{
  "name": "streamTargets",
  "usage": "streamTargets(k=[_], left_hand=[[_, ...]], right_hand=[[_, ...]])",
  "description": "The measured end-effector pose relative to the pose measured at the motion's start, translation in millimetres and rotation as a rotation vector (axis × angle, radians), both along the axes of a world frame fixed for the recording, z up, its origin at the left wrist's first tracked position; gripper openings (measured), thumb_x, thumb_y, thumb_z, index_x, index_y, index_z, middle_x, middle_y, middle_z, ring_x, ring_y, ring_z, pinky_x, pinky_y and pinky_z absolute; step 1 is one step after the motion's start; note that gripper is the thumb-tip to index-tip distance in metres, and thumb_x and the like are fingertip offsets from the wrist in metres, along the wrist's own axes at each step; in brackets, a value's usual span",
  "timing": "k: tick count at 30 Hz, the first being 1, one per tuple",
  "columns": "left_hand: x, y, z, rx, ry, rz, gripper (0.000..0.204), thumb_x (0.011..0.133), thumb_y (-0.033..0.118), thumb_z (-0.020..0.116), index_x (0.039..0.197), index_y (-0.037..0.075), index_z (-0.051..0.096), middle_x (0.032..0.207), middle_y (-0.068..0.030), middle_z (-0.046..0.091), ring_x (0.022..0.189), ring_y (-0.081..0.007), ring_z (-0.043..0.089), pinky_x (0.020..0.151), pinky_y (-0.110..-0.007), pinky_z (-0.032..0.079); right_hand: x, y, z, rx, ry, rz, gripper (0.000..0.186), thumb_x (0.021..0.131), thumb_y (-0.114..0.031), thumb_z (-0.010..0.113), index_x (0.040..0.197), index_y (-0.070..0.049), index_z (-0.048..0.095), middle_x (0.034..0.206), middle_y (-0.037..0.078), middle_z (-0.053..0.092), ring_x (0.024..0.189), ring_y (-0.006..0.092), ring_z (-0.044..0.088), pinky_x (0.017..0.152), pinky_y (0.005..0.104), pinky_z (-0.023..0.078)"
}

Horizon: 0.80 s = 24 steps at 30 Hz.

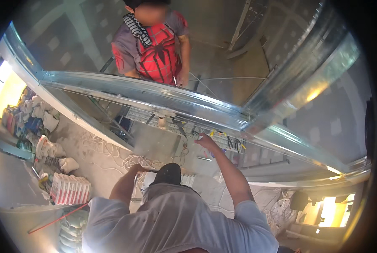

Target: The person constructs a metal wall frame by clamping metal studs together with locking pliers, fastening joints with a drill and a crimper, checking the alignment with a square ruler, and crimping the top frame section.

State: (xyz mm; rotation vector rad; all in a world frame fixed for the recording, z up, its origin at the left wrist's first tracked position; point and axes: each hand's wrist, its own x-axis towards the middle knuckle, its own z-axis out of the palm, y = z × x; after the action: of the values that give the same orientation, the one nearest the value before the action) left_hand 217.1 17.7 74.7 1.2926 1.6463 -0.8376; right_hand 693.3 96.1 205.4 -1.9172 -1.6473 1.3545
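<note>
My left hand [138, 169] is low on the left, its fingers closed around something dark and slim that I cannot make out. My right hand [206, 142] is raised just below a long shiny metal track [150, 93]. Its fingers are pinched together, with a small pale bit showing at the tips, too small to name. Below the track and beyond my hands lies a perforated metal platform [142, 116]. Several hand tools [235, 142] with dark and yellow parts rest on it, close to my right hand.
Across the track stands a co-worker in a red and grey shirt [159, 52], a slim tool in hand. Another metal profile [289, 84] joins the track at right. White cable [133, 160] coils on the floor. Sacks [49, 147] and a stack of white-and-red boxes [70, 189] sit left.
</note>
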Motion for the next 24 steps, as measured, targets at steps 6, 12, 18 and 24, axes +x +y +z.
streamTargets(k=[6, 12, 18, 24], left_hand=[[0, 3, 36, 0.625, -0.011, 0.032, 0.069, 0.066, 0.061, 0.084, 0.097, 0.0, 0.078, 0.103, -0.0238, 0.075, 0.096, -0.0372, 0.074, 0.081, -0.046, 0.059], [-8, -33, 43, 0.636, -0.033, 0.276, 0.058, 0.063, 0.051, 0.086, 0.091, 0.0, 0.079, 0.096, -0.025, 0.075, 0.092, -0.038, 0.074, 0.08, -0.046, 0.059], [12, -12, 49, 0.761, -0.082, 0.255, 0.056, 0.062, 0.05, 0.084, 0.086, -0.001, 0.078, 0.088, -0.0232, 0.075, 0.085, -0.036, 0.075, 0.076, -0.043, 0.06], [-20, -45, 48, 0.676, -0.031, 0.286, 0.06, 0.061, 0.053, 0.085, 0.085, -0.001, 0.077, 0.088, -0.0229, 0.074, 0.085, -0.0375, 0.074, 0.074, -0.045, 0.059]], right_hand=[[-48, 78, -102, -0.079, -0.156, 0.1, 0.114, 0.064, -0.057, 0.09, 0.149, 0.003, 0.044, 0.145, 0.026, 0.054, 0.137, 0.0361, 0.052, 0.11, 0.041, 0.045], [-96, 88, -144, -0.108, -0.213, 0.08, 0.113, 0.067, -0.048, 0.091, 0.153, 0.002, 0.038, 0.151, 0.025, 0.048, 0.136, 0.0355, 0.052, 0.108, 0.0438, 0.046], [-66, 126, -216, -0.138, -0.219, -0.107, 0.096, 0.069, -0.044, 0.091, 0.147, -0.009, 0.047, 0.145, 0.019, 0.053, 0.126, 0.0397, 0.058, 0.089, 0.0597, 0.056], [-156, 115, -185, -0.402, 0.016, -0.091, 0.093, 0.074, -0.046, 0.088, 0.148, -0.013, 0.041, 0.137, 0.017, 0.056, 0.12, 0.0356, 0.059, 0.083, 0.0546, 0.054]])
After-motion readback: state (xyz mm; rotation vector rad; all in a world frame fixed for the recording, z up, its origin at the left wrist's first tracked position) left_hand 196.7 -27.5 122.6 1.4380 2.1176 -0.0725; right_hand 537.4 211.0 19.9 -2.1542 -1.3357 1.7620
